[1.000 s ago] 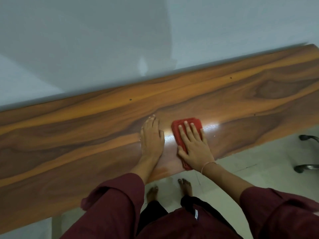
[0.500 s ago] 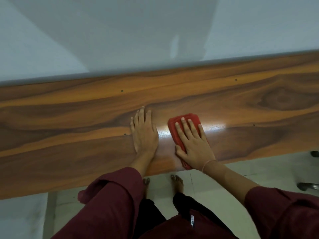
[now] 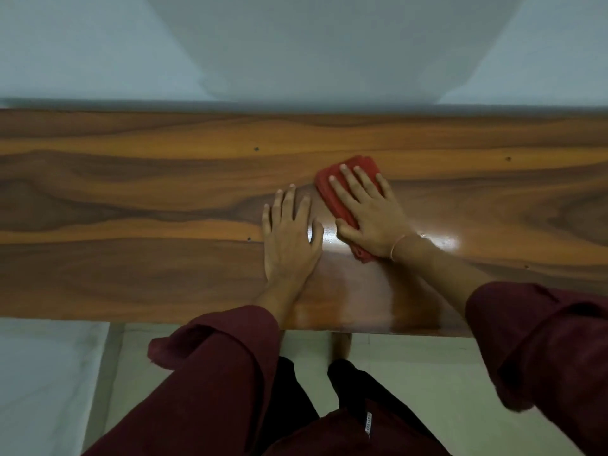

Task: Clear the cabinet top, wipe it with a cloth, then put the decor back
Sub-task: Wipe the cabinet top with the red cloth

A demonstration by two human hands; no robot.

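The red cloth [image 3: 342, 192] is folded into a flat pad and sits on the cabinet top [image 3: 131, 199], roughly mid-depth between the back edge along the wall and the front edge, a bit right of the middle of what's visible. The right hand [image 3: 368, 215] is pressed flat on top of it — fingers stretched out and spread, thumb alongside the cloth's left edge, palm down, not gripping, just pinning it against the wood. A thin bangle [image 3: 399, 245] sits at that wrist.

Just beside it on the left, the left hand [image 3: 289, 238] lies flat on the bare wood, fingers straight and close together, holding nothing. The two hands are close, with a slim strip of wood between them.

The wood is glossy with dark and orange grain, and there's a bright light glare near the right wrist. Both arms are in maroon sleeves [image 3: 223, 350] — pushed up the forearms. Behind the back edge is a pale wall [image 3: 296, 44], below the front edge a light floor [image 3: 411, 360].
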